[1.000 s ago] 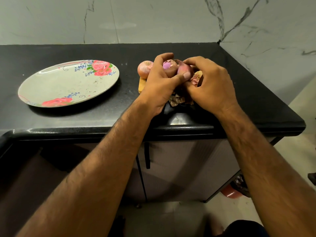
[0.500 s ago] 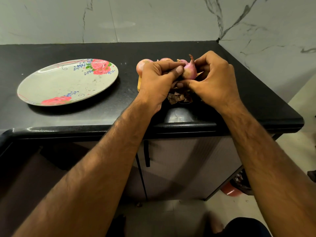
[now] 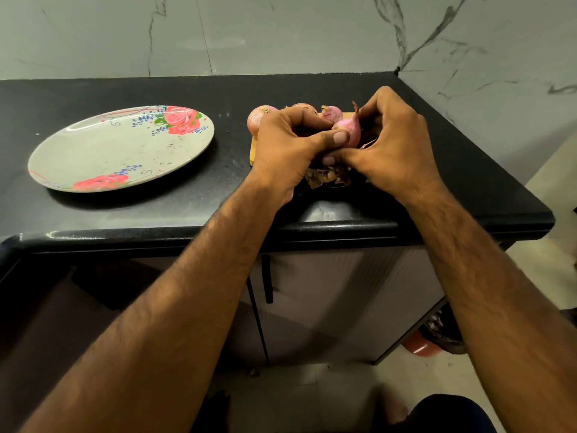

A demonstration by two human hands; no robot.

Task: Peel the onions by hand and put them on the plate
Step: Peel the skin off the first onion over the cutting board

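Observation:
A small pink onion (image 3: 351, 129) is held between both hands just above the black counter. My left hand (image 3: 287, 148) curls round its left side, thumb pressed on its front. My right hand (image 3: 396, 145) grips its right side, fingers at the pointed tip. Behind the hands lie other onions: one (image 3: 257, 118) at the left, one (image 3: 331, 113) in the middle, and a third mostly hidden by my left hand. A pale oval plate (image 3: 125, 151) with red roses sits empty to the left.
The onions rest on a small wooden board (image 3: 252, 151), mostly hidden by my hands. Brown onion skins (image 3: 326, 178) lie under the hands near the counter's front edge (image 3: 312, 232). A marble wall rises behind and to the right. Cabinet doors are below.
Both hands lifted the pink onion clear of the pile and turned its pointed tip upward. The left thumb now presses on its front.

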